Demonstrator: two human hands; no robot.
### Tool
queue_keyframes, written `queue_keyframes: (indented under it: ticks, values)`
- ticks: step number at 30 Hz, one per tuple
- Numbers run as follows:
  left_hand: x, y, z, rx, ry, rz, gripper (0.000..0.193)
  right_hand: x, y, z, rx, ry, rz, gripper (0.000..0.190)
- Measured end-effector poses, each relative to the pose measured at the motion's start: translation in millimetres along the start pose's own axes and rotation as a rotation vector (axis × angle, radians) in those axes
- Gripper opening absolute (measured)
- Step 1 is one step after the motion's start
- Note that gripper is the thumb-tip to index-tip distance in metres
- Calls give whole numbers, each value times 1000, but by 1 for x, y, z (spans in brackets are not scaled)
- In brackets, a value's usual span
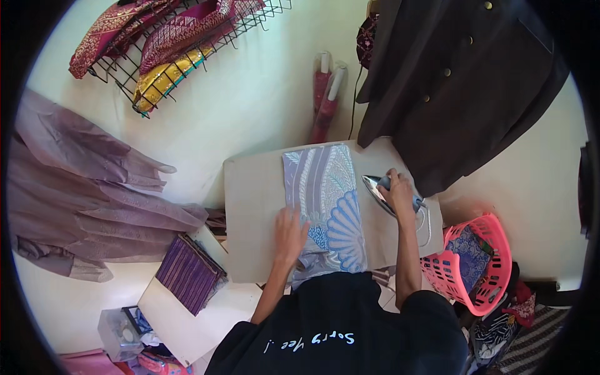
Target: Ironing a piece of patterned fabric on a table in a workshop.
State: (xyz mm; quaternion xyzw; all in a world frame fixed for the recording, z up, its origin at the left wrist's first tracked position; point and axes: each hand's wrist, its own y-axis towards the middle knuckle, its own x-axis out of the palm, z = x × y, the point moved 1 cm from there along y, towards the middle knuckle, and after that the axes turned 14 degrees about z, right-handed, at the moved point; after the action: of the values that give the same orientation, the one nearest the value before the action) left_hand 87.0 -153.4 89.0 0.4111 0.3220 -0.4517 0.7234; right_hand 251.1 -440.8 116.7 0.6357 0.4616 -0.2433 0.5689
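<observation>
A patterned cloth (pixel 323 211) in blue, grey and lilac lies lengthwise over the ironing surface (pixel 253 201), its near end hidden by my black shirt. My left hand (pixel 289 234), slightly blurred, is at the cloth's left edge with the fingers spread and nothing gripped. To the right of the cloth, my right hand (pixel 397 190) is closed round the handle of a clothes iron (pixel 373 186). The iron's tip points to the far left, and a pale cord (pixel 426 229) loops from its rear. Whether its soleplate touches the surface is unclear.
A pink plastic basket (pixel 501 262) holding folded cloth stands right of the board. A dark buttoned garment (pixel 450 103) hangs over its far right corner. Purple striped cloth (pixel 190 274) lies on a white table (pixel 173 323) at left. A wire rack (pixel 126 86) holds fabrics above.
</observation>
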Motion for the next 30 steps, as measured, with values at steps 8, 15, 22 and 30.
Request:
queue_keyframes:
  ticks: [8, 15, 22, 30]
  values:
    - [38, -40, 16, 140, -52, -137, 57, -11, 14, 4, -45, 8, -132, 40]
    - [24, -72, 27, 64, -69, -28, 54, -14, 14, -65, -349, 220, -282, 41]
    - [31, -92, 28, 79, 61, -58, 49, 25, -17, -142, -767, 385, -547, 44]
    - [40, -100, 25, 218, 280, -54, 47, 84, 38, -151, -758, 311, -419, 50]
